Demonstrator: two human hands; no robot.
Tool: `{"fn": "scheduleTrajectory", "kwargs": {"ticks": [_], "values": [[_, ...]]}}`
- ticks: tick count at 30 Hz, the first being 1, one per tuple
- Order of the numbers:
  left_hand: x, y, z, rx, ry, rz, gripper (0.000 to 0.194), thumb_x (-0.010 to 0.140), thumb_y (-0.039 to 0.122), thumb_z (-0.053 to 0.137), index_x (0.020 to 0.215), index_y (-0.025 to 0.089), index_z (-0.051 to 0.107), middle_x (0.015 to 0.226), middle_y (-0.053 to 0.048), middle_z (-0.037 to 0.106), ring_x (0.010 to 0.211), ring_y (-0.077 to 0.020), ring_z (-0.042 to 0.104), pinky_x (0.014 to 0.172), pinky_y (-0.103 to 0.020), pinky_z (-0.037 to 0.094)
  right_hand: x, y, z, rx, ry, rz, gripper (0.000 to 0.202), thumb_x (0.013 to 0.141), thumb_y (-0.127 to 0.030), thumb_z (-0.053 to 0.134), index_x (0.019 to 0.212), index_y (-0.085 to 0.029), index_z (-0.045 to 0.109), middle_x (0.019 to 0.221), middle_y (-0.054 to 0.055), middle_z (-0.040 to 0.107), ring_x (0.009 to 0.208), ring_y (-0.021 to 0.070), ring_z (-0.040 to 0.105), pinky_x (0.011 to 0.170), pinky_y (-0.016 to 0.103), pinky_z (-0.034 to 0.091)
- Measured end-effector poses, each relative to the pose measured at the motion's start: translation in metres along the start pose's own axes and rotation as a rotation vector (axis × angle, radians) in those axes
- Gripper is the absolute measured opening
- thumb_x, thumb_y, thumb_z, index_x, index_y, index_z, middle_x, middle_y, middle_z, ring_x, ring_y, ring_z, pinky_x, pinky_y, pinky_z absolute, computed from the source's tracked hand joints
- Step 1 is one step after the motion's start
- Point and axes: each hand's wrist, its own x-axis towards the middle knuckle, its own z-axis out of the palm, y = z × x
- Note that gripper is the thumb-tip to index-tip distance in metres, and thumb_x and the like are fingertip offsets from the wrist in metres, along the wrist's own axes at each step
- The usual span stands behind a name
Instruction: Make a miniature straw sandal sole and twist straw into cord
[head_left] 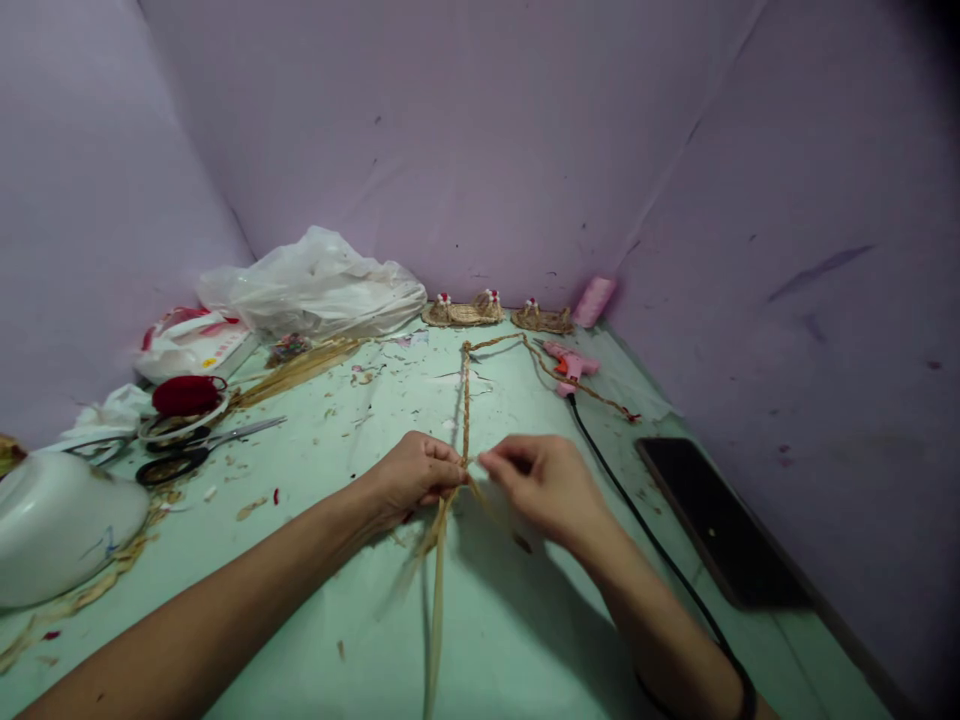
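A thin braided cord (466, 400) of tan fibre runs up the green table, bends near the back and trails right to a red-tipped end. My left hand (424, 470) pinches the braid's near end. Just right of it, my right hand (536, 485) has thumb and forefinger pressed together around a thin strand beside the braid. Loose strands (437, 590) hang below the fingers toward the front edge, some blurred.
A pink glue gun (571, 365) with a black cable and a dark phone (712, 520) lie right. Scissors (202, 447), dried fibre (307, 368), a white plastic bag (315, 285) and a white container (67, 525) are left. Small woven pieces (463, 312) stand by the wall.
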Motion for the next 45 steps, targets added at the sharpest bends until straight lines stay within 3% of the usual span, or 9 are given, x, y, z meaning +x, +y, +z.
{"fn": "scheduleTrajectory", "kwargs": {"ticks": [2,6,10,21,30,35,38,42,45], "values": [[0.000,-0.001,0.001,0.023,-0.004,0.012,0.013,0.054,0.022,0.056,0.049,0.013,0.048,0.035,0.006,0.041,0.028,-0.0015,0.024,0.031,-0.018,0.010,0.007,0.008,-0.001,0.330,0.009,0.162,0.014,0.071,-0.027,0.053,0.069,-0.015,0.059,0.062,0.004,0.061,0.055,0.0129,0.054,0.053,0.024,0.039],[0.002,-0.004,0.001,0.064,0.001,0.036,0.012,0.054,0.021,0.056,0.049,0.013,0.049,0.037,0.005,0.041,0.032,-0.0018,0.025,0.034,-0.018,0.012,0.009,0.008,0.014,0.813,-0.357,0.376,0.003,0.070,-0.017,0.050,0.068,-0.016,0.049,0.053,-0.002,0.052,0.042,0.0082,0.047,0.043,0.021,0.036],[0.004,-0.007,0.000,0.144,0.019,0.052,0.011,0.054,0.020,0.053,0.047,0.014,0.047,0.035,0.006,0.035,0.033,-0.0028,0.022,0.035,-0.020,0.012,0.008,0.007,0.025,0.661,-0.329,0.337,0.012,0.068,-0.014,0.049,0.056,-0.016,0.045,0.039,-0.009,0.034,0.032,0.0023,0.024,0.034,0.017,0.015],[-0.007,0.005,-0.007,0.710,0.002,0.003,0.016,0.057,0.022,0.046,0.045,0.014,0.054,0.039,0.001,0.044,0.038,-0.0082,0.035,0.042,-0.022,0.026,0.012,0.012,0.029,0.652,-0.220,0.348,0.012,0.057,-0.014,0.054,0.050,-0.016,0.044,0.034,-0.010,0.037,0.030,0.0004,0.022,0.034,0.018,0.013],[-0.039,-0.011,0.041,1.195,0.314,0.202,0.021,0.068,0.021,0.043,0.067,0.014,0.063,0.061,-0.010,0.056,0.056,-0.0201,0.051,0.054,-0.029,0.032,0.005,0.005,0.034,0.795,-0.249,0.345,0.010,0.062,-0.018,0.052,0.056,-0.017,0.044,0.038,-0.009,0.040,0.030,0.0017,0.024,0.035,0.019,0.014],[-0.034,0.008,0.014,0.964,0.223,0.177,0.026,0.061,0.032,0.056,0.042,0.015,0.050,0.039,0.000,0.039,0.041,-0.0114,0.039,0.045,-0.024,0.026,0.006,0.007,0.034,0.899,-0.266,0.293,0.011,0.059,-0.020,0.055,0.053,-0.015,0.047,0.043,-0.007,0.043,0.038,0.0039,0.033,0.041,0.019,0.022],[-0.023,0.022,-0.005,0.555,0.239,0.026,0.020,0.065,0.030,0.051,0.055,0.014,0.056,0.047,0.000,0.050,0.035,-0.0083,0.039,0.038,-0.022,0.025,0.009,0.009,0.033,0.941,-0.260,0.238,0.013,0.056,-0.019,0.058,0.050,-0.015,0.047,0.045,-0.005,0.045,0.043,0.0045,0.036,0.046,0.019,0.026],[-0.007,0.011,-0.004,0.051,-0.044,-0.196,0.018,0.062,0.028,0.053,0.063,0.011,0.058,0.056,-0.003,0.057,0.038,-0.0083,0.048,0.035,-0.019,0.031,0.011,0.014,0.035,0.986,-0.315,0.196,0.011,0.056,-0.019,0.057,0.052,-0.015,0.047,0.045,-0.004,0.048,0.045,0.0072,0.043,0.050,0.020,0.030],[0.001,-0.001,0.000,0.071,-0.021,-0.189,0.020,0.058,0.030,0.057,0.052,0.012,0.053,0.039,0.002,0.047,0.031,-0.0070,0.040,0.031,-0.018,0.028,0.012,0.018,0.036,0.891,-0.304,0.162,0.011,0.058,-0.020,0.056,0.054,-0.016,0.047,0.045,-0.004,0.048,0.046,0.0080,0.044,0.050,0.020,0.030]]}}
